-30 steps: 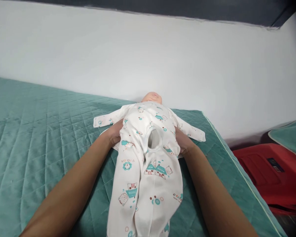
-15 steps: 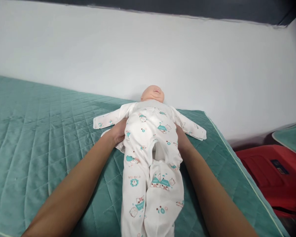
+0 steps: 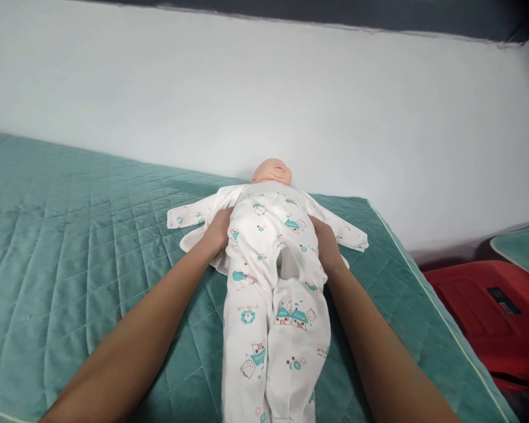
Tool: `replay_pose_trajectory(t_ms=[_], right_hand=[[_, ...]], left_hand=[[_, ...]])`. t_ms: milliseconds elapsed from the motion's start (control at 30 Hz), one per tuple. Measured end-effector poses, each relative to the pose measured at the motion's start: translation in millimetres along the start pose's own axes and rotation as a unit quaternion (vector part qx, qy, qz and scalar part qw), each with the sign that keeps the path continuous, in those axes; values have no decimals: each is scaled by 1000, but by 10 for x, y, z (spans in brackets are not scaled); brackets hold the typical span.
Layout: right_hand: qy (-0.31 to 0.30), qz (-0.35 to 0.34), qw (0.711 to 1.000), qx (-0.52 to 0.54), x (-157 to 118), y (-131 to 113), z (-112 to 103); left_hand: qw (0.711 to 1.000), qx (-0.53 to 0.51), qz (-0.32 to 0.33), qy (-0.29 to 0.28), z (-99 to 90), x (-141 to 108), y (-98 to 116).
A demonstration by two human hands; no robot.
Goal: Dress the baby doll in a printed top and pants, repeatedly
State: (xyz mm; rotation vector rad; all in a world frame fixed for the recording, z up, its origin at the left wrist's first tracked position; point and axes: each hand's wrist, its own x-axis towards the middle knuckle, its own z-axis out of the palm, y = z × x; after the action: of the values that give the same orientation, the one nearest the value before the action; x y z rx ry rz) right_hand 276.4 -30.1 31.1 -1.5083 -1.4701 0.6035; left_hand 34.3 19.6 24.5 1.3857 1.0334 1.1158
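White split-crotch pants, printed with teal houses, cartoon animals and buttons, stretched up from the bottom edge of the view over the lower body of a baby doll that lay on its back on a quilted green cover. Two bare forearms reached in, one along each side of the pants. The left hand touched the garment at one side of the waist and the right hand touched it at the other; the fingers of both were hidden, so whether either hand was spread wide or closed narrow on the cloth could not be told. Beneath them, a white top showed its hem at both sides, its left-side sleeve and right-side sleeve spread outward (small prints dotted those too). Off to the right, beyond the cover's pale piping, stood a red object bearing a dark label, near a second green cloth. The doll's bald head, mouth visible, lay near a pale wall, topped by a dark band.
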Motion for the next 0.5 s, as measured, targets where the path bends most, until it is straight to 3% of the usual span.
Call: replay_pose_trajectory(t_ms=[67,267,500], right_hand=[[13,30,999,-1,6,11,-8],[65,66,996,-6,68,113,-72],[84,67,993,-38,65,46,-83]], left_hand=[[997,64,36,12,-19,5,16],[977,198,62,-55,-48,7,133],[993,105,23,-42,3,-74,236]])
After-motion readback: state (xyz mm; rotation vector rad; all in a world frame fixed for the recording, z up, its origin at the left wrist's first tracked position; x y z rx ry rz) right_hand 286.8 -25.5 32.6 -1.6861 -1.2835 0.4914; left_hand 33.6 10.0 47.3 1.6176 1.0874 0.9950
